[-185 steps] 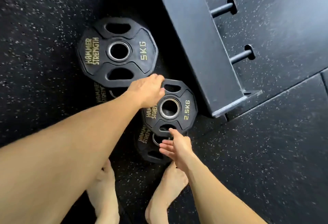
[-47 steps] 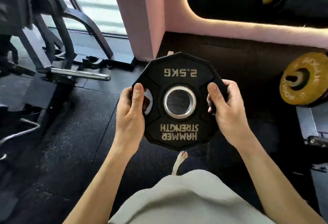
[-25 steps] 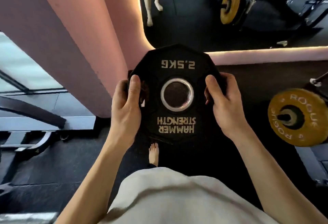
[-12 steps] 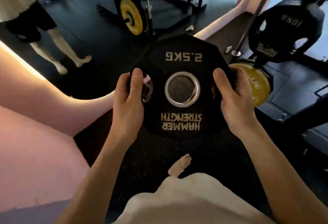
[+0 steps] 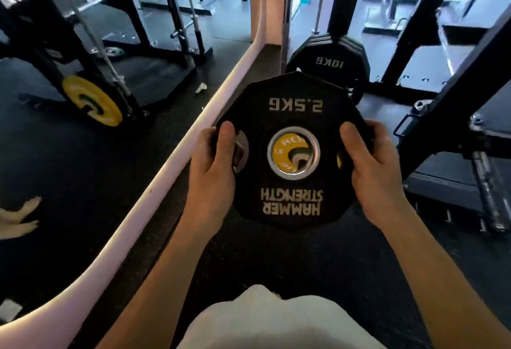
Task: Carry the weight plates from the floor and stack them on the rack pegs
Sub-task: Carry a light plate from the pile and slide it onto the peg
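A black 2.5 kg Hammer Strength plate (image 5: 293, 105) is held up in front of me, its lettering upside down. My left hand (image 5: 213, 171) grips its left edge, thumb on the face and fingers through the left grip slot. My right hand (image 5: 370, 166) grips the right edge the same way. Through the plate's steel centre hole a yellow plate (image 5: 287, 149) shows behind it. Farther back, black 10 kg plates (image 5: 331, 64) hang on the rack. The rack's black frame (image 5: 453, 100) rises at right.
A mirror with a lit pink edge (image 5: 177, 155) fills the left side and reflects a yellow plate (image 5: 91, 101) on a rack and someone's feet (image 5: 19, 216). Black rubber floor (image 5: 304, 260) lies below. Barbells and rack uprights (image 5: 414, 17) stand behind.
I have turned right with the plate, still gripped by both hands. The 10 kg plates and rack now sit straight ahead, and the yellow plate lines up behind the centre hole.
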A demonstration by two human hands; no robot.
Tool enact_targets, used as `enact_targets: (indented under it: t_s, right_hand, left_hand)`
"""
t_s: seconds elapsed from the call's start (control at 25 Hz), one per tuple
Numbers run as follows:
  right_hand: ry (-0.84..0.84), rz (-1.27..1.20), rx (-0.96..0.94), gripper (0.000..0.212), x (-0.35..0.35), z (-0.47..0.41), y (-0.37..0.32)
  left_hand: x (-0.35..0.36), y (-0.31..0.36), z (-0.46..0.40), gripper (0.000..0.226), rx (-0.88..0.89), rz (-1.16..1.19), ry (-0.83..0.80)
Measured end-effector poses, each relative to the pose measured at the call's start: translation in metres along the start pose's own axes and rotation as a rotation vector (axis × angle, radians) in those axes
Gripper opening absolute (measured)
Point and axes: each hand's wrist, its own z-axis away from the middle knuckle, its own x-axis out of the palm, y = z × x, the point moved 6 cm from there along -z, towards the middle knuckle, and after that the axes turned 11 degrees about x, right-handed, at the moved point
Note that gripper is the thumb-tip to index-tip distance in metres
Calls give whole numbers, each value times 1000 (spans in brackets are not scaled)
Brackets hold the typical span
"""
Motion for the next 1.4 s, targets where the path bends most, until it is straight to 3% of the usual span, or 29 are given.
enact_targets:
  t_s: [0.24, 0.48, 0.68, 0.92, 1.24, 1.4]
  right_hand:
    - [177, -9, -57, 17, -18, -79, -26]
    - [300, 24, -200, 30, -17, -178, -82]
    - [392, 30, -401, 30, -17, -251, -171]
    - [380, 26, -658, 28, -27, -310, -280]
    - [361, 40, -971, 13, -37, -341, -428]
    - [353, 45, -1089, 16, -41, -356, -487]
  left_hand:
    - [65, -14, -101, 26, 22, 76, -144]
    - [126, 1, -223, 24, 167, 167, -263]
    - [174, 60, -324, 29, 350, 225, -252]
    - [221, 137, -409, 34, 543, 389, -253]
    - [259, 264, -476, 28, 812, 524, -147]
    - [274, 313, -503, 30, 934, 549, -124]
